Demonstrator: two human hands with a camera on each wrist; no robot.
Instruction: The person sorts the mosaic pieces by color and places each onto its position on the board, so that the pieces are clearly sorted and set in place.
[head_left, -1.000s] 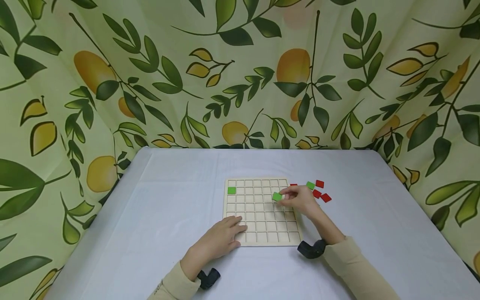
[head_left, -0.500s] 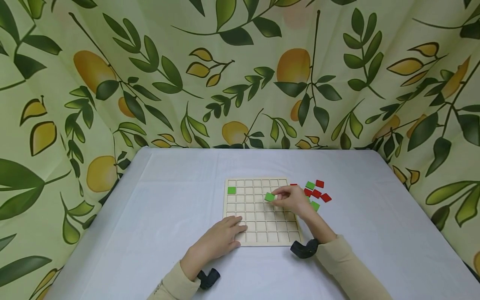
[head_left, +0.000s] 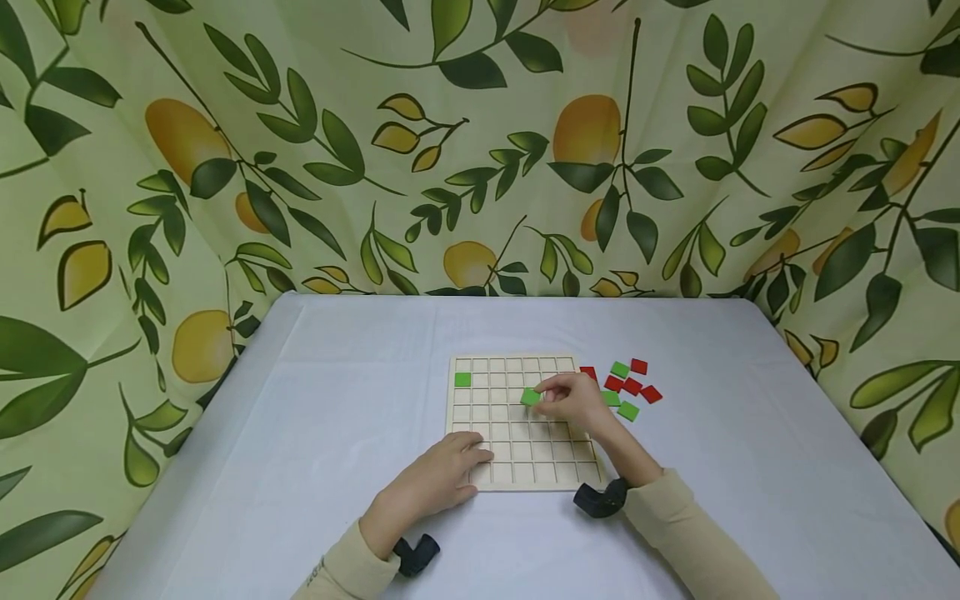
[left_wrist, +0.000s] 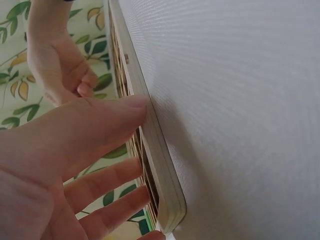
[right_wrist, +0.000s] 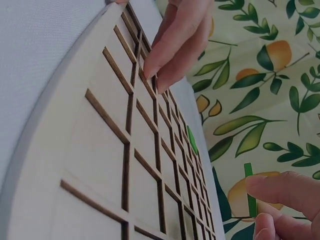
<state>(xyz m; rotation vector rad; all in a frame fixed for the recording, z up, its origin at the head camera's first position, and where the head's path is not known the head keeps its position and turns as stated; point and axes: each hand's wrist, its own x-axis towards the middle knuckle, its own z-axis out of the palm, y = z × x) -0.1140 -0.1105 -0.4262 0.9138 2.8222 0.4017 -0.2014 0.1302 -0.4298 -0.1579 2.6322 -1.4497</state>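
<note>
A pale wooden grid board (head_left: 517,433) lies on the table, with one green square tile (head_left: 462,380) in a cell near its far left corner. My right hand (head_left: 576,402) pinches another green tile (head_left: 530,397) above the board; the right wrist view shows this tile (right_wrist: 250,190) edge-on between thumb and fingers, apart from the grid. My left hand (head_left: 438,473) rests on the board's near left part, fingers spread. In the left wrist view the thumb (left_wrist: 115,112) lies against the board's side edge (left_wrist: 162,175), with the other fingers over the grid.
Loose red tiles (head_left: 651,393) and green tiles (head_left: 627,411) lie scattered right of the board, some partly behind the right hand. White cloth (head_left: 352,375) covers the table. A leaf-and-fruit patterned curtain (head_left: 480,150) hangs around its back and sides.
My right hand has moved left across the board with the green tile, uncovering more loose tiles at the right. The left hand has stayed in place.
</note>
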